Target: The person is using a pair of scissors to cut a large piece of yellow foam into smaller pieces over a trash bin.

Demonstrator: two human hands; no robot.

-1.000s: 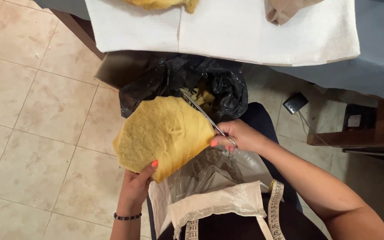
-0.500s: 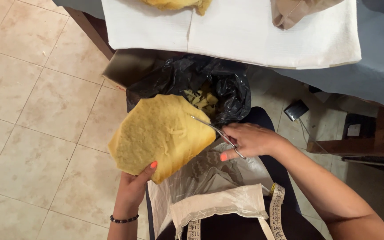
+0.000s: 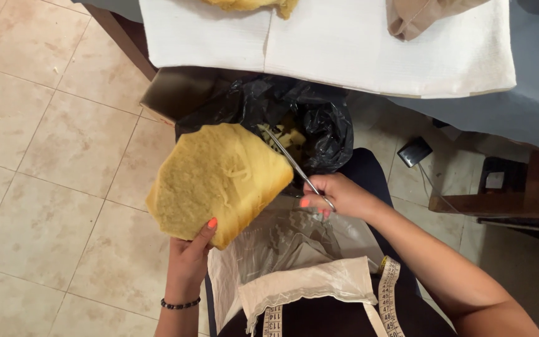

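Observation:
My left hand [image 3: 189, 257] grips the lower edge of a thick yellow foam piece [image 3: 216, 178], thumb on top, holding it up over my lap. My right hand [image 3: 338, 196] holds a pair of metal scissors [image 3: 288, 159] by the handles. The blades point up and left along the foam's right edge, above an open black plastic bag [image 3: 319, 118] that contains several small yellow foam scraps [image 3: 291, 134].
A clear plastic sheet and white cloth [image 3: 301, 278] lie on my lap with a measuring tape [image 3: 389, 284]. Ahead is a table with a white cloth [image 3: 375, 50], more foam [image 3: 244, 5] and tan fabric [image 3: 419, 15]. Tiled floor lies left; a wooden stool [image 3: 519, 187] stands right.
The foam piece has been turned slightly and the scissors have shifted along its right edge. Both hands stay in about the same place.

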